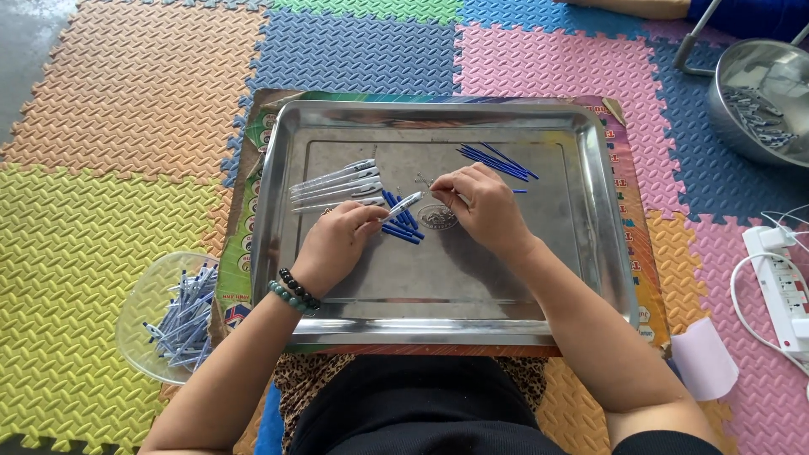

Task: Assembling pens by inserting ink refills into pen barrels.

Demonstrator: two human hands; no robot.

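Over a shiny rectangular steel tray [337,126], the left hand [337,244] pinches a slim clear-and-white plastic pen barrel [403,203], fingers closed on it. The right hand [484,202] has its fingertips pressed together, perhaps on a small metal spring [422,179], just beside the barrel's tip. Thin blue ink refills [495,160] lie near.

Right hand [482,205] fingertips curl over small part, too tiny to identify. Metal bowl [746,126] cut off by right edge, contents indistinct. Power strip [784,291] runs past edge. Both elbows out of frame.
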